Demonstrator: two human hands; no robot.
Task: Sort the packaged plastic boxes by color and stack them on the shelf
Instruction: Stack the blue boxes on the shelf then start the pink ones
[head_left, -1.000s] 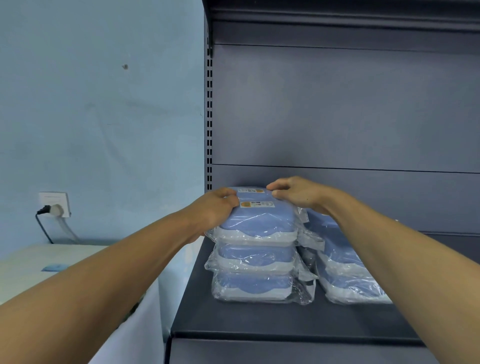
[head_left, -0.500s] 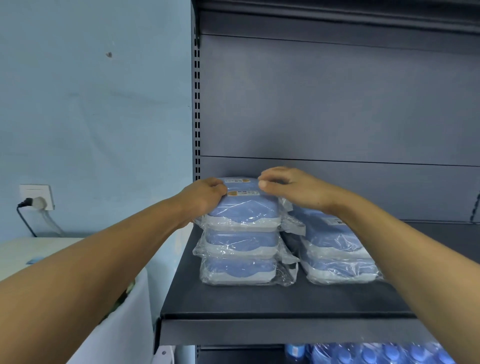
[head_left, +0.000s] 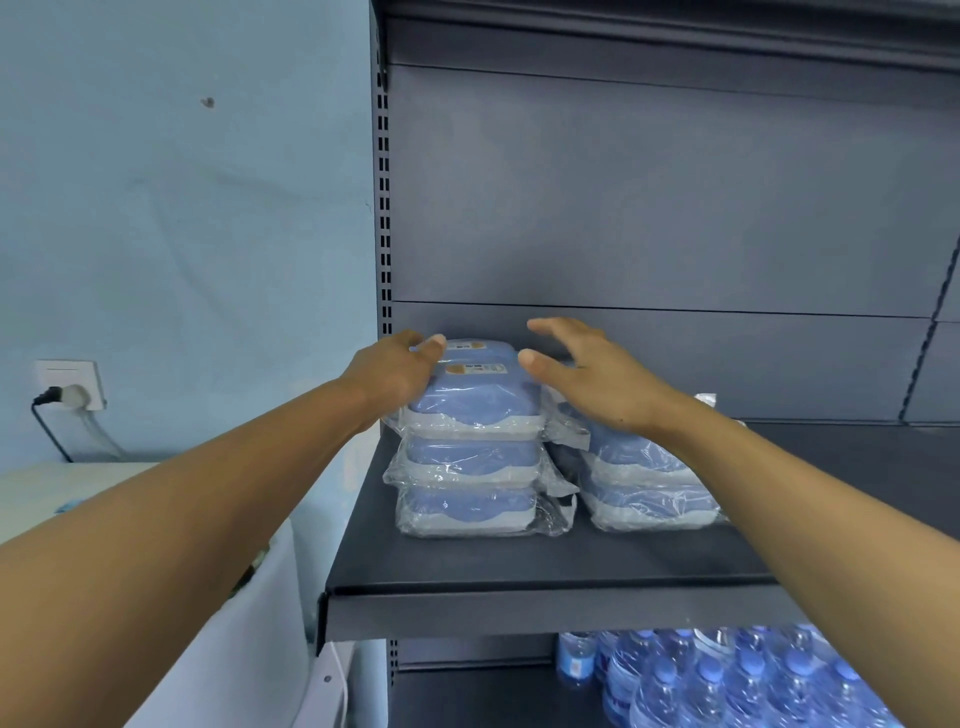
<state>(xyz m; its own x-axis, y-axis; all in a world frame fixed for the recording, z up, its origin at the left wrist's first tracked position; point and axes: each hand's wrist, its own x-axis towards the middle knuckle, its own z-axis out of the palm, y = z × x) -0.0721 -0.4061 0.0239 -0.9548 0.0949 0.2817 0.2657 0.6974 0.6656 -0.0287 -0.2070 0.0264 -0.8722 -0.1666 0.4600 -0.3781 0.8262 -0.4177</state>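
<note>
Since half a second ago my right hand (head_left: 597, 382) has lifted off the top blue box (head_left: 475, 397): its fingers (head_left: 545, 328) are now spread and straight, hovering just above and beside the box's right edge, holding nothing. My left hand (head_left: 397, 371) has stayed on the box's left end, fingers curled over its far corner; I think they grip the wrapping, though the blur there makes that hard to confirm. Both forearms reach in from the lower corners.

The top blue box lies flat on two more wrapped blue boxes, a stack of three at the left end of the shelf (head_left: 519, 566). Just beside it on the right sits a second stack of blue boxes (head_left: 644, 483), partly hidden by my right wrist.

The shelf is dark grey metal with a slotted upright at its left. Below it stand water bottles (head_left: 727, 680) with blue caps. Left of the unit is a pale blue wall with a socket (head_left: 70, 384) and a plugged-in cable.
</note>
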